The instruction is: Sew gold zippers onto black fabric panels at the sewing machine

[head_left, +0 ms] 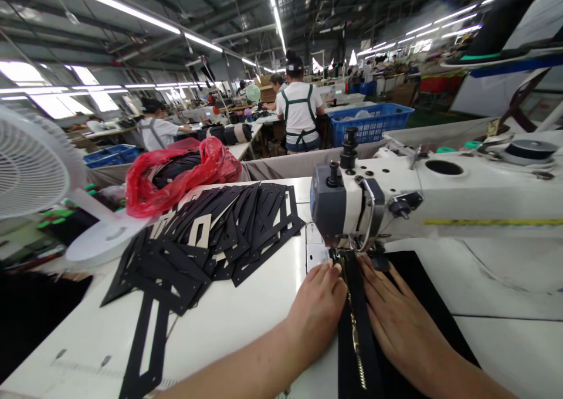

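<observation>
At a white-topped sewing table (229, 311), two bare hands guide work beneath the head of a white and dark grey industrial sewing machine (345, 202). The work is a black-taped zipper with gold-coloured metal teeth (353, 323), running from the front edge of view up to the needle area, with a wide black sheet of material (423, 287) lying at its right.

The left hand (317, 308) is at the zipper's left side, fingers curled together, their tips close to the presser foot; whether they pinch the tape or only press it, I cannot tell. The right hand (398, 317) lies nearly flat on the black material just right of the teeth, fingers long and loosely parted, pressing rather than gripping.

The step in hand appears to be lining up or feeding the zipper for stitching; whether the needle is running cannot be told. The next move seems to call for even, gentle guidance, with the teeth straight and the fingertips clear of the needle.

To the left is a loose pile of thin black frames with rectangular cut-outs (176, 273), with a crumpled red plastic bag (215, 167) behind it and a white fan (30, 164) farther left. Beyond, a co-worker in a white shirt (301, 108) stands facing away beside a blue plastic basket (373, 126).
</observation>
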Available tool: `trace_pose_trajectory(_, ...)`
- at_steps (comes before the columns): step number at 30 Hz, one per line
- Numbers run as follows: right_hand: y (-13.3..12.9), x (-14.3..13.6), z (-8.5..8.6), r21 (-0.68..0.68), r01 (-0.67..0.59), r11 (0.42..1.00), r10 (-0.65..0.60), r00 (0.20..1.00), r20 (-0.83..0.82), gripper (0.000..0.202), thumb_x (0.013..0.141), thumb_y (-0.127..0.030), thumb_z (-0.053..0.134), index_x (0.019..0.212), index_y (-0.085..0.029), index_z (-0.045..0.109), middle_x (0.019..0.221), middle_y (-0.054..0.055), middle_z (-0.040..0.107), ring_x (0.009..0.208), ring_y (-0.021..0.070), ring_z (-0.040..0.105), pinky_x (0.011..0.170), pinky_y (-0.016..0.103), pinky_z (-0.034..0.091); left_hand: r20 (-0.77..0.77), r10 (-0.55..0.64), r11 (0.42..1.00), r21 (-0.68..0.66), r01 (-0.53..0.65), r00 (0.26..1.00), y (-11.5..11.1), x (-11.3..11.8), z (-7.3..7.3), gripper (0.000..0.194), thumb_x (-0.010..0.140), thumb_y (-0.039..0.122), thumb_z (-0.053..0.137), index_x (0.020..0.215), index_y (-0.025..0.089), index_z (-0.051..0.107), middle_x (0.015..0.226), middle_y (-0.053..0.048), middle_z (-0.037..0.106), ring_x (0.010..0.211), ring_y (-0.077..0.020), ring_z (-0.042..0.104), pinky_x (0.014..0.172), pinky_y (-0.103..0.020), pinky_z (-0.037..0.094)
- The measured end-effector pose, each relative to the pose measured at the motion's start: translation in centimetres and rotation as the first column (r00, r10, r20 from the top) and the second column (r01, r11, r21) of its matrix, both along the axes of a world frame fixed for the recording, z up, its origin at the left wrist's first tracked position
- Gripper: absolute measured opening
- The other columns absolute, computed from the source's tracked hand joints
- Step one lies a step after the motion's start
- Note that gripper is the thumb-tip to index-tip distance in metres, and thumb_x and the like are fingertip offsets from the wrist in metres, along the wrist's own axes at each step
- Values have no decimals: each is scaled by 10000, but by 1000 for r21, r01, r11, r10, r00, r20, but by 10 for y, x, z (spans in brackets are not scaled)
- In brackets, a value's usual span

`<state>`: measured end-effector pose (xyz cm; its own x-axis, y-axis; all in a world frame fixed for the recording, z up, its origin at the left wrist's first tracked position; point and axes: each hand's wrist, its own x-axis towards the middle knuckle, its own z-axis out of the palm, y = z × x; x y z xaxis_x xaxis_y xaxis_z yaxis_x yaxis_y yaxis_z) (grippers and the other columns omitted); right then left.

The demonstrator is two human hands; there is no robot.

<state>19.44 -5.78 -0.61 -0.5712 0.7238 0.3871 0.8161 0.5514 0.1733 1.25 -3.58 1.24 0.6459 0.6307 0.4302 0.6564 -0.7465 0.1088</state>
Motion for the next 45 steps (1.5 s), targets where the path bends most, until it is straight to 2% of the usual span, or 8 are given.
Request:
trace_pose_trajectory(11,-1,-2,9,-77,-32,997,29,999,-38,526,868,-168,360,1379,-57,305,1380,168,403,1314,253,299,1033,498,301,-50,32,999,-9,-33,998,-4,-1,-3,196,904,88,379,941,88,572,1150,-160,556,1144,-246,501,994,-396,413)
trace_pose_trajectory(17,-1,-1,11,-70,-52,996,49,998,-48,530,864,-161,358,1384,-77,302,1353,164,440,1282,251,356,1026,493,303,-77,59,998,29,-57,995,-9,-1,-3,208,909,103,380,1003,74,563,1192,-176,546,1184,-256,477,996,-404,413)
trace_pose_trajectory(23,-1,-3,10,-59,-61,996,58,997,-50,525,858,-146,356,1372,-51,314,1331,185,458,1265,263,379,1015,503,310,-81,36,999,-6,-37,996,-8,-3,-1,232,918,117,357,1018,72,562,1193,-176,542,1192,-256,470,1004,-404,405)
trace_pose_trajectory(29,0,-2,11,-68,-58,996,56,998,-34,527,866,-160,359,1377,-47,299,1354,188,431,1285,258,349,1023,500,302,-85,49,998,-40,-53,995,-7,-1,1,212,917,107,367,957,85,574,1185,-166,542,1166,-245,489,1005,-400,403)
trace_pose_trajectory(34,0,-2,9,-59,-56,997,54,998,-35,513,869,-158,351,1369,-46,320,1325,182,466,1272,259,367,1024,506,295,-80,33,998,-43,-37,996,-6,-2,3,172,899,97,415,929,79,584,1157,-164,556,1144,-250,502,996,-391,413)
trace_pose_trajectory(38,0,-2,8,-75,-39,996,34,998,-57,506,873,-157,347,1371,-66,328,1334,162,463,1281,248,356,1031,500,294,-68,25,999,-36,-27,997,-5,-3,3,184,899,90,406,951,70,581,1134,-169,566,1127,-243,515,987,-397,427)
trace_pose_trajectory(42,0,-4,10,-150,-21,988,8,996,-90,524,884,-185,364,1400,-130,291,1391,130,401,1318,255,289,1033,521,287,-45,16,1000,-18,-17,999,-4,-4,-2,186,890,88,421,980,63,582,1139,-170,561,1132,-260,504,981,-415,436)
trace_pose_trajectory(45,-2,-7,15,-219,-9,976,-18,993,-120,565,864,-136,364,1417,-185,261,1427,113,348,1335,261,250,1036,548,263,-25,12,999,33,-11,1000,-3,-5,-6,210,896,92,411,1023,55,575,1143,-172,559,1120,-275,506,954,-421,460)
